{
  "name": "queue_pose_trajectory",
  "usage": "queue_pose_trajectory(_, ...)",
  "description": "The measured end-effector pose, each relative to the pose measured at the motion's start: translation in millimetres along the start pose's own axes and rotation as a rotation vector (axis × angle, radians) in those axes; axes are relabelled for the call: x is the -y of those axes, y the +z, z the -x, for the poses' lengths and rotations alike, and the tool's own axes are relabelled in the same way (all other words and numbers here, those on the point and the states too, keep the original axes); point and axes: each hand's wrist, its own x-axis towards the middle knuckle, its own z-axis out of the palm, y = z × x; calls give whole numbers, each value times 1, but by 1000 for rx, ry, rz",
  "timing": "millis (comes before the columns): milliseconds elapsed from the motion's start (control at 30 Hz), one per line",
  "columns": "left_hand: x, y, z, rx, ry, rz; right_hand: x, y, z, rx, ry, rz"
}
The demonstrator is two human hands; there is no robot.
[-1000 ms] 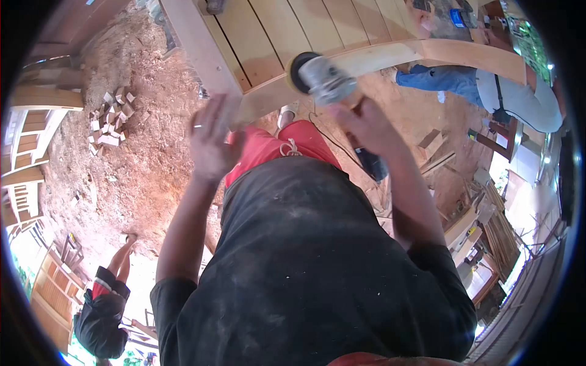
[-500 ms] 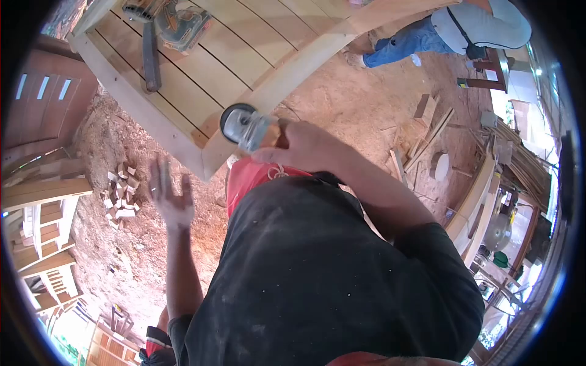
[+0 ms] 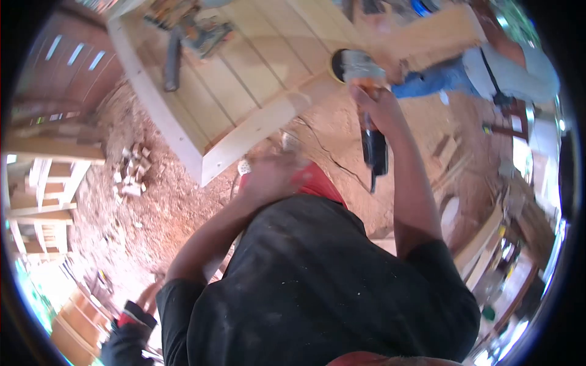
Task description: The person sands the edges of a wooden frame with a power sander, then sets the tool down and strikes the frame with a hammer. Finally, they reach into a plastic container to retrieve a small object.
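My right hand [image 3: 377, 107] is wrapped around an angle grinder [image 3: 363, 68], its orange and black body hanging down toward me. The grinder's round disc is at the far end of the pale wooden frame rail [image 3: 253, 135]. That rail edges a slatted wooden panel [image 3: 213, 85]. Smeared by motion, my left hand [image 3: 274, 174] is in front of my waist, over red shorts [image 3: 317, 183], near the frame's close corner. A dark cord [image 3: 332, 160] trails over the ground below the grinder.
Another power tool [image 3: 204, 36] rests on the slats. Wood offcuts [image 3: 131, 171] lie heaped on the dirt at left. A person in jeans [image 3: 433, 79] is beyond the frame at right; another person [image 3: 131, 332] is at lower left. Boards [image 3: 482, 244] lie at right.
My right hand has carried the grinder away and to the right along the rail. My left hand has swung right, from open beside me to the front of my waist. The view has shifted.
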Motion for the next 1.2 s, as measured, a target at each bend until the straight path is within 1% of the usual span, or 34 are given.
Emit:
queue_pose_trajectory(33, -9, 1, -9, 21, 44, 335, -3, 9, 4, -29, -55, -8)
queue_pose_trajectory(100, -37, -5, -30, 178, -169, 796, 12, 30, 31, -19, -112, -97)
queue_pose_trajectory(133, -42, 3, -36, 324, -268, 928, 18, 40, 42, -27, -139, -149)
queue_pose_trajectory(167, -42, 8, -36, 472, -355, 1059, 12, 49, 43, -23, -161, -135)
queue_pose_trajectory(267, -52, -7, -12, 496, -337, 1406, 24, 85, 73, 37, -239, -242)
queue_pose_trajectory(300, -52, -9, -5, 481, -366, 1506, 26, 90, 78, 65, -256, -239)
queue_pose_trajectory(367, -42, -8, 24, 432, -355, 1529, 28, 114, 95, 113, -292, -227)
queue_pose_trajectory(467, -24, -7, 79, 362, -351, 1571, 27, 161, 121, 126, -353, -332)
queue_pose_trajectory(500, -17, -9, 101, 351, -351, 1586, 27, 177, 132, 118, -333, -359)
queue_pose_trajectory(600, 6, -29, 165, 322, -261, 1524, 23, 213, 169, 60, -253, -432)
queue_pose_trajectory(633, 25, -24, 185, 219, -190, 1081, 19, 218, 180, 40, -239, -448)
queue_pose_trajectory(700, 31, -57, 219, -21, -186, 201, 16, 220, 203, -2, -247, -448)
queue_pose_trajectory(767, 66, -46, 232, -245, -42, -171, 10, 219, 229, -68, -284, -458)
queue_pose_trajectory(800, 80, -50, 232, -219, -32, -250, 4, 218, 241, -96, -279, -473)
queue_pose_trajectory(867, 105, -56, 225, -213, -34, -302, -9, 213, 260, -153, -277, -500)
queue_pose_trajectory(933, 126, -67, 215, -138, -8, -412, -18, 209, 279, -187, -258, -487)
queue_pose_trajectory(1067, 153, -91, 185, -39, -55, -583, -33, 205, 282, -203, -245, -524)
queue_pose_trajectory(1100, 161, -93, 179, -74, -38, -670, -35, 203, 280, -226, -232, -539)
queue_pose_trajectory(1200, 163, -89, 167, -97, -87, -654, -46, 200, 266, -267, -191, -592)
